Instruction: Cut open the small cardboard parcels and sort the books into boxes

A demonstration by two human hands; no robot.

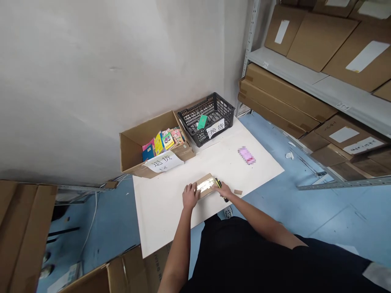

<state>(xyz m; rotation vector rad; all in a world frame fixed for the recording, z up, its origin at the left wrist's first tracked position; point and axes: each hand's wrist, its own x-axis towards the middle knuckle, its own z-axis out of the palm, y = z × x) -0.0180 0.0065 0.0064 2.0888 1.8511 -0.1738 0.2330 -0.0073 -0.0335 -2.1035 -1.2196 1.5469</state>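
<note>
Small cardboard parcel point(204, 188) is lying on the white table point(165, 215), near the front edge. Left hand point(190, 196) is on one end, can't tell if it's really gripping. Right hand point(224, 190) is wrapped around a yellow-and-black tool point(218, 182) at the other end. Black crate point(197, 137) and a box point(186, 152) of books point(168, 141) sit behind.

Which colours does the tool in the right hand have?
The tool is yellow and black; see head view.
</note>
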